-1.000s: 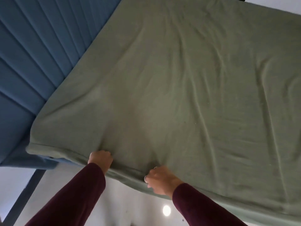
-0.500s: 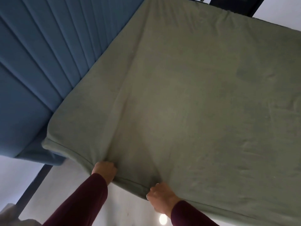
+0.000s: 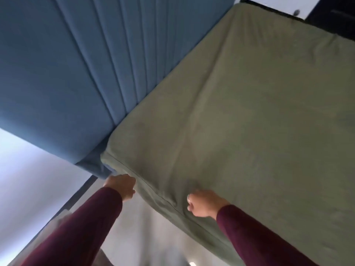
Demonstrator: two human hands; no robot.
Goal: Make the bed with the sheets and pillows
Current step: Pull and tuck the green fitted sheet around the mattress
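the sage-green fitted sheet (image 3: 240, 131) now lies pulled smoother over the near corner than a moment ago.
your left hand (image 3: 121, 186) and right hand (image 3: 203, 203) both grip its edge beside the blue padded headboard (image 3: 67, 77).

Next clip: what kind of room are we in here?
Most likely a bedroom. A mattress under a green fitted sheet butts against a blue channel-padded headboard, and both hands, left and right, work the sheet's edge near the corner.
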